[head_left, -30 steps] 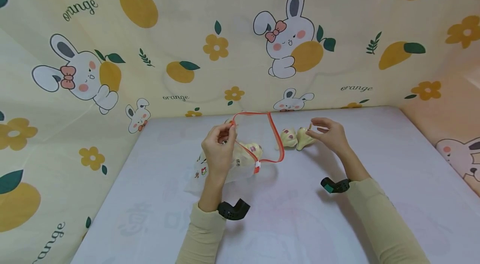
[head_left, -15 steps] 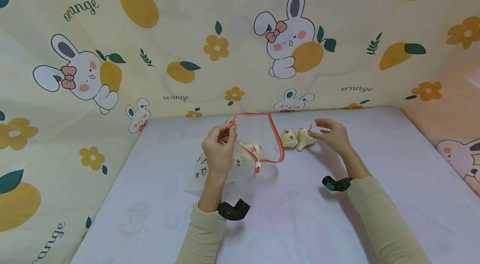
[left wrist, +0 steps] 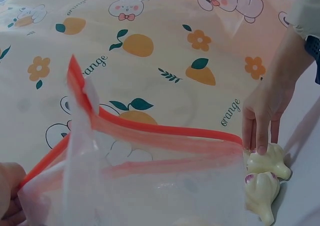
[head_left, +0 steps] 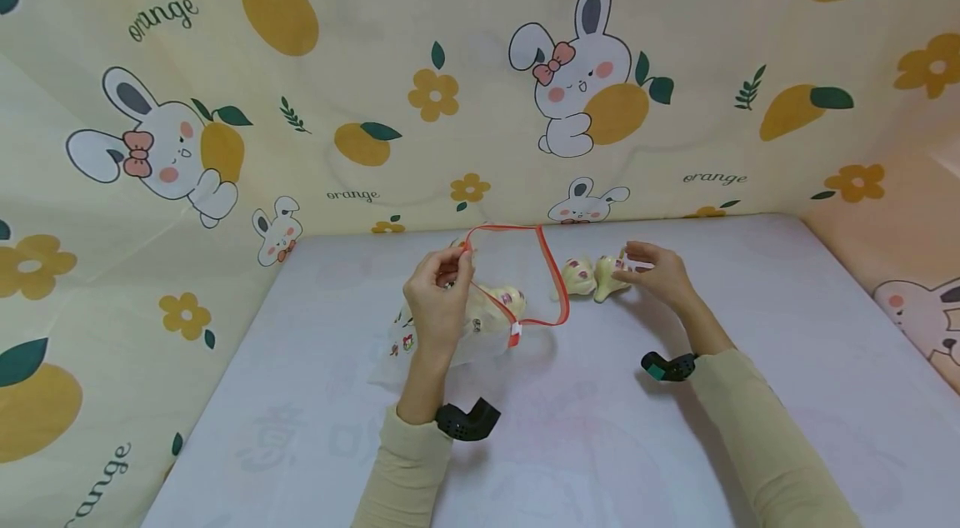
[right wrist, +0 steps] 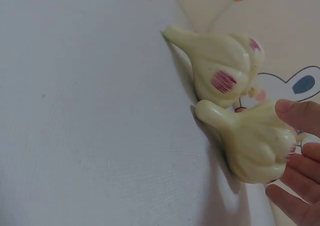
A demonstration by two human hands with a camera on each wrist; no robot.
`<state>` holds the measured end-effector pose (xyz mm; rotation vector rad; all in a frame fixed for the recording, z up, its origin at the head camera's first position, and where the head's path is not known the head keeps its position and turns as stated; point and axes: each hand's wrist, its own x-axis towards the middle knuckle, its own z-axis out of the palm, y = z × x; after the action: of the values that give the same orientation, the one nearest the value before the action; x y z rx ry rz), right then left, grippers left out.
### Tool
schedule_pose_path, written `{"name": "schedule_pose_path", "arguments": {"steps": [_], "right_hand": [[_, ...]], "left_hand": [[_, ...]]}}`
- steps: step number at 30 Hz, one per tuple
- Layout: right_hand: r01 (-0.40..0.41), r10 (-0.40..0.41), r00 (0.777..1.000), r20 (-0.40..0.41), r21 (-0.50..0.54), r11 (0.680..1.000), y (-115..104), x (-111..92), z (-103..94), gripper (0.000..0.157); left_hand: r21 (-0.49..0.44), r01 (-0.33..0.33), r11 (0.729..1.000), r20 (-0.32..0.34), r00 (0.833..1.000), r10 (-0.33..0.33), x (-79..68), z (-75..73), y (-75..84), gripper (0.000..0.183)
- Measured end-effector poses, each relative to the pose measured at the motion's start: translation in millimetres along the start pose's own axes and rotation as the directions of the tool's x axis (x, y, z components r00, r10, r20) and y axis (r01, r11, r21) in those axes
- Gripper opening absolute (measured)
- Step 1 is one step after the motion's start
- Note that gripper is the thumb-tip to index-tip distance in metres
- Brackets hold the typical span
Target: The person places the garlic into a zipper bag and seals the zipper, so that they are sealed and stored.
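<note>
My left hand (head_left: 438,291) pinches the rim of a clear plastic zip bag (left wrist: 165,196) with an orange-red edge; its mouth stands wide apart. Pale garlic (head_left: 512,297) with a purple patch shows in the bag, partly behind the hand. To the bag's right, two cream garlic bulbs lie side by side on the table: a left one (head_left: 577,276) and a right one (head_left: 611,278). My right hand (head_left: 662,274) is at the right bulb, thumb and fingers spread apart on either side. In the right wrist view, the thumb (right wrist: 300,116) overlaps the bulb's edge and the fingertips are beside it.
The white-covered table (head_left: 570,445) extends in front of both hands. Behind it hangs a cream curtain (head_left: 480,120) printed with rabbits and oranges. A white slider (head_left: 516,329) sits on the bag's orange rim. Black camera mounts are on both wrists.
My right hand drew slightly back to the right, then came in again and a little lower at the right garlic bulb. My left hand and the bag have stayed in place.
</note>
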<state>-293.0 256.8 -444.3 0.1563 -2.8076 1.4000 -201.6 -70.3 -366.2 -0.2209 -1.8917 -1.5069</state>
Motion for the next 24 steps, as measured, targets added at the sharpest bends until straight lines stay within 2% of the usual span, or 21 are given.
{"name": "schedule_pose_path", "arguments": {"steps": [9,24], "right_hand": [[-0.035,0.036,0.999,0.031,-0.044,0.998,2.5,2.9,3.7,0.071],[-0.003,0.004,1.000,0.013,-0.053,0.999,3.5,1.7,5.3,0.062]], "left_hand": [[-0.003,-0.002,1.000,-0.006,1.000,0.002,-0.6,0.5,2.5,0.015],[-0.004,-0.002,1.000,-0.003,1.000,0.002,-0.8,0.9,3.0,0.015]]}}
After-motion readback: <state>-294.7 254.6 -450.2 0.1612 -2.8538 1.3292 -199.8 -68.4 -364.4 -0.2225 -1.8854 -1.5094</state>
